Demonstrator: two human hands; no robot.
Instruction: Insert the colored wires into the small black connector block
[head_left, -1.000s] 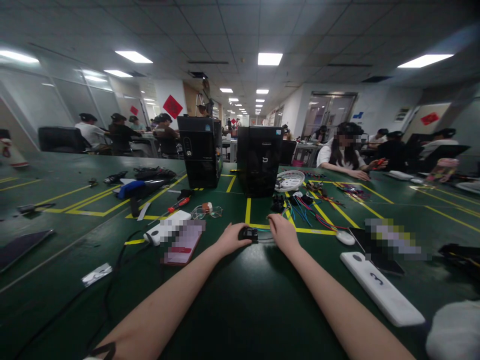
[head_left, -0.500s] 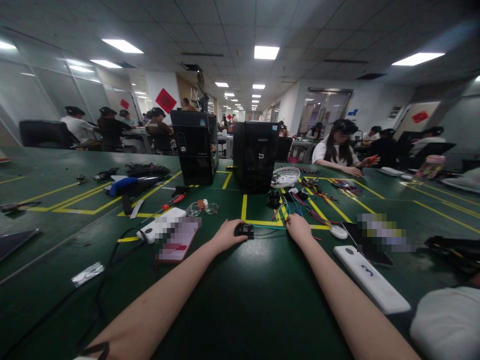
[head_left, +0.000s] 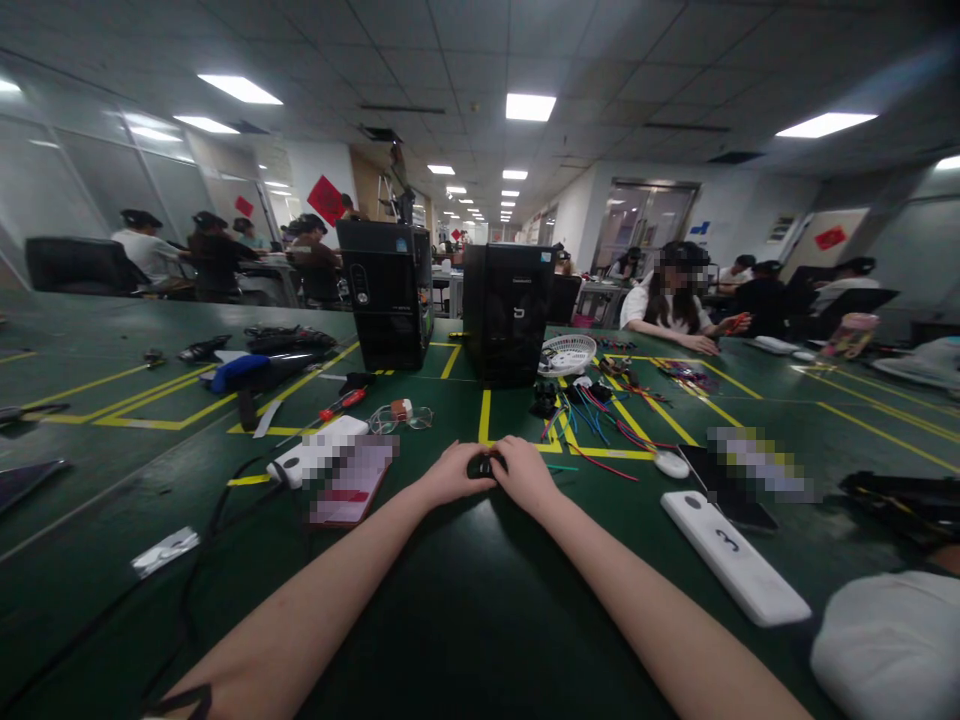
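Note:
My left hand [head_left: 454,474] rests low over the green table with thumb and fingers closed round a small black block [head_left: 484,467], perhaps a connector part. My right hand [head_left: 525,474] meets it from the other side, its fingertips closed on the block's right end. Most of the block is hidden between the fingers. A green wire [head_left: 562,469] pokes out to the right from behind my right hand; whether those fingers also pinch it cannot be seen. Beyond lie loose coloured wires [head_left: 592,415] and black connectors [head_left: 544,398].
Two black computer towers [head_left: 386,300] [head_left: 504,310] stand ahead, a white basket [head_left: 568,354] beside the right one. Left are a phone [head_left: 356,485], white power bank [head_left: 322,450], glasses [head_left: 402,414] and screwdriver [head_left: 343,404]. Right is another power bank [head_left: 735,560]. A person sits across.
My right hand has moved left from beside the wires to the black block in my left hand. The green wire that stretched between my hands now mostly disappears behind the right one.

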